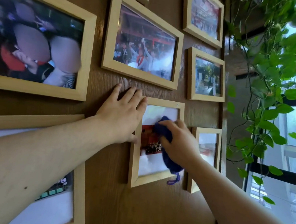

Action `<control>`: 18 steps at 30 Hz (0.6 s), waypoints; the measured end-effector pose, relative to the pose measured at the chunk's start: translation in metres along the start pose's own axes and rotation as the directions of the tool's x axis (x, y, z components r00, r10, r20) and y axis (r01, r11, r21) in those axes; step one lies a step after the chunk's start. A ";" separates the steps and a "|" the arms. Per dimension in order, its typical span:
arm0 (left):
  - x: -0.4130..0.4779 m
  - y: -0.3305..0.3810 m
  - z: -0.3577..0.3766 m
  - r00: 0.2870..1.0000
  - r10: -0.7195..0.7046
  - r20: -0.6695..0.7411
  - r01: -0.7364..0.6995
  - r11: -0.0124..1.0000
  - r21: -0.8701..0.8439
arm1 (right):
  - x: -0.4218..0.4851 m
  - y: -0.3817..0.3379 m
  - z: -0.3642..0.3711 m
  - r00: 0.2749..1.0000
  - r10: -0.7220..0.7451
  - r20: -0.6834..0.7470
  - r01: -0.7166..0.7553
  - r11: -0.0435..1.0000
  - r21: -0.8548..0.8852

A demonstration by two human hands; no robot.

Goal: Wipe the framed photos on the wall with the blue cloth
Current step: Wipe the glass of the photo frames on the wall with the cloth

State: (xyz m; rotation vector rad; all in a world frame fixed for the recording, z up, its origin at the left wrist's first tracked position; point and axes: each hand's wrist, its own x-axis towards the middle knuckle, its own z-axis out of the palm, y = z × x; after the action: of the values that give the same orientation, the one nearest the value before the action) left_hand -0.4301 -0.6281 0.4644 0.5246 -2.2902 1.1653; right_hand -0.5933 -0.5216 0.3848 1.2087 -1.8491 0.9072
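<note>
Several light wooden framed photos hang on a brown wood-grain wall [113,197]. My right hand [180,142] presses the blue cloth [165,134] against the glass of a small upright frame [135,163] at the centre. The cloth's loop dangles over the frame's lower right corner. My left hand [122,115] lies flat, fingers spread, on the wall and on that frame's upper left corner. Above hang a wide landscape frame [141,41] and, to the left, a large frame [84,58].
More frames hang at the upper right [203,17], middle right [206,75], lower right [205,159] and lower left [78,194]. Green trailing plants [272,82] hang beside the wall's right edge, in front of a window [293,132] with dark bars.
</note>
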 end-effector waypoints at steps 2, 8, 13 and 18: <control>0.000 0.001 0.000 1.000 -0.002 0.003 0.002 1.000 0.003 | -0.004 -0.015 0.001 0.985 -0.157 0.068 0.160 0.986 -0.040; -0.001 0.002 -0.001 1.000 -0.013 0.021 0.013 1.000 0.006 | -0.013 0.021 0.007 1.000 -0.003 0.002 0.003 0.997 -0.077; 0.000 0.004 -0.002 0.999 -0.026 0.030 0.026 1.000 0.002 | -0.018 0.037 0.009 0.994 0.105 0.041 -0.100 0.990 -0.104; -0.001 0.009 -0.006 0.997 -0.047 0.058 0.047 0.999 0.004 | -0.029 0.001 0.004 0.967 -0.133 0.215 0.147 0.988 -0.048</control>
State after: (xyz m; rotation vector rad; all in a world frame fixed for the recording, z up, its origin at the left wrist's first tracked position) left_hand -0.4323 -0.6179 0.4615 0.6174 -2.3122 1.1449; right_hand -0.5868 -0.5123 0.3573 1.4217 -1.9134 0.6577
